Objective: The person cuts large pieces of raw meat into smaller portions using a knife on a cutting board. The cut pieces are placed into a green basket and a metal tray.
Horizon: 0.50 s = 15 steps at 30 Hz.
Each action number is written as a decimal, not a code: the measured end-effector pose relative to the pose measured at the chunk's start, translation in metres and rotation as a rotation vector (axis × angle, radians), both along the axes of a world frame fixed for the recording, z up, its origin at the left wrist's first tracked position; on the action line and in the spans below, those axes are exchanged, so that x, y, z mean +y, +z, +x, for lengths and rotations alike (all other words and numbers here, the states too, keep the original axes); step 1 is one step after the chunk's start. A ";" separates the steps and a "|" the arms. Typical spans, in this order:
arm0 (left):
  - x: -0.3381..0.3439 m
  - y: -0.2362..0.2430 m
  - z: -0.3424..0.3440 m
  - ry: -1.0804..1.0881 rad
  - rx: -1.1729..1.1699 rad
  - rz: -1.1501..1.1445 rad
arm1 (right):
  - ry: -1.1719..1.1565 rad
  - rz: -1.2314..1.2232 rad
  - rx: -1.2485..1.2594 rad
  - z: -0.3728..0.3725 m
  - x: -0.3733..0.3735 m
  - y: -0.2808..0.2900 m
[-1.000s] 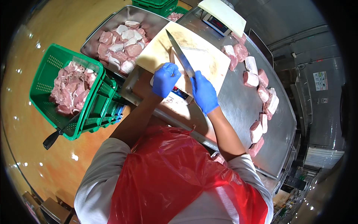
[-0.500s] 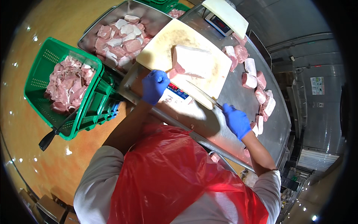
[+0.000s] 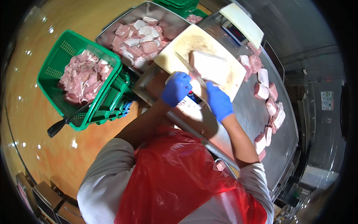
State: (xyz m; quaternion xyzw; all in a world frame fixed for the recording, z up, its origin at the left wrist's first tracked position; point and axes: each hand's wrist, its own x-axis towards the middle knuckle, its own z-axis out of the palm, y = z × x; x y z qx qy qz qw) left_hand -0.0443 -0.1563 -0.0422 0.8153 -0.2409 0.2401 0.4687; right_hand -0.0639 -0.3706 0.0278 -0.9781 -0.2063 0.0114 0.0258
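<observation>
A pale slab of raw meat (image 3: 212,68) with a white fat top lies on a yellowed cutting board (image 3: 189,36). My right hand (image 3: 219,100), in a blue glove, is wrapped round the handle of a knife (image 3: 194,71). The blade runs toward the far left, along the slab's left end. At the board's near left edge, my gloved left hand (image 3: 177,89) is closed beside that end of the slab. Whatever its fingers hold is hidden. Under the board, partly covered by my hands, sits a scale display (image 3: 194,97).
A metal tub (image 3: 108,37) of cut meat stands beyond the board, and a green basket (image 3: 50,80) of trimmings at the left. Several meat pieces (image 3: 262,90) line the right of the steel table (image 3: 248,123). A second scale with a white top (image 3: 242,24) stands at the back.
My right hand has moved left with the knife, and the blade now passes the slab's left end. My left hand stays closed near the board's edge. The whole view has shifted.
</observation>
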 end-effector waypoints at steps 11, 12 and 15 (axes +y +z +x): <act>0.228 0.032 -0.039 0.969 0.149 0.016 | -0.239 0.376 -0.025 -0.132 -0.143 0.024; 0.255 0.036 -0.043 1.135 0.195 0.584 | -0.313 0.406 -0.069 -0.133 -0.134 0.022; 0.198 0.049 0.002 0.974 0.025 0.495 | -0.593 0.550 -0.069 -0.122 -0.128 -0.006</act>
